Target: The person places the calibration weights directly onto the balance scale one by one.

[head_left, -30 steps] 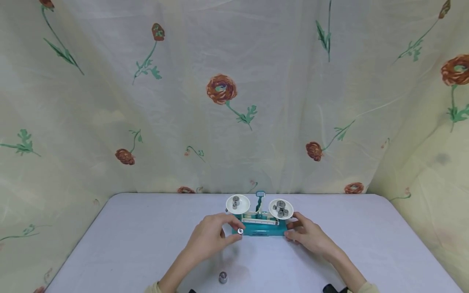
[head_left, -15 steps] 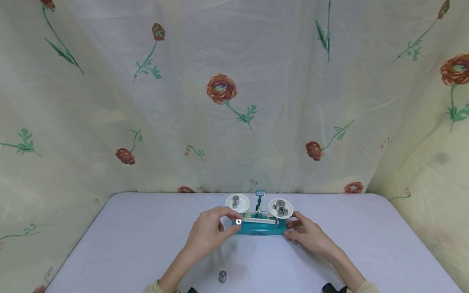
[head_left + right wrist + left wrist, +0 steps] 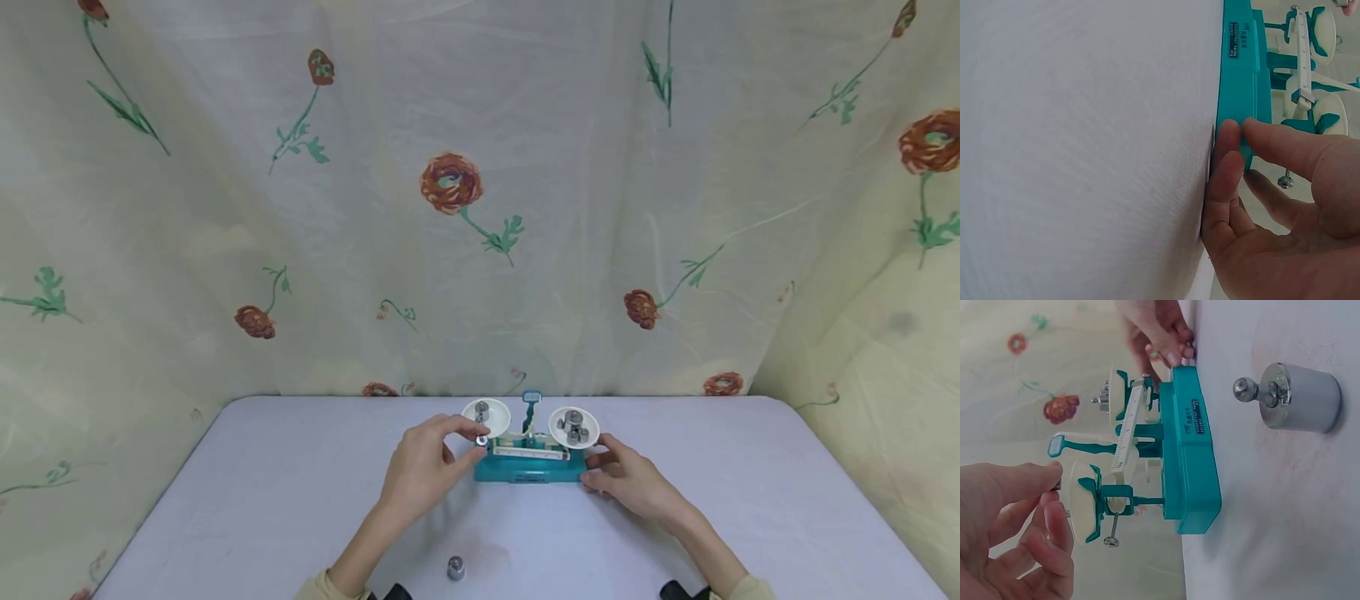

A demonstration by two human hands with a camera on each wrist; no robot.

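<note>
A teal balance scale (image 3: 525, 472) stands near the back of the table, with two white pans. Between thumb and forefinger, my left hand (image 3: 422, 468) pinches a small metal weight (image 3: 482, 440) at the front rim of the left pan (image 3: 500, 422). In the left wrist view only a dark bit of that weight (image 3: 1056, 485) shows past the fingertips. Metal weights (image 3: 482, 407) sit in the left pan, and several more (image 3: 573, 419) in the right pan (image 3: 590, 429). My right hand (image 3: 633, 487) grips the right end of the base, thumb and fingers around it in the right wrist view.
A larger knobbed metal weight (image 3: 455, 568) stands upright on the table (image 3: 300, 500), toward the front, below the left forearm. Behind the table hangs a flowered curtain (image 3: 525, 208). An adjusting screw (image 3: 1111, 541) sticks out at the beam's left end.
The left hand has carried the small weight up and away from me, from in front of the scale's base to the left pan's rim. The right hand stays at the base.
</note>
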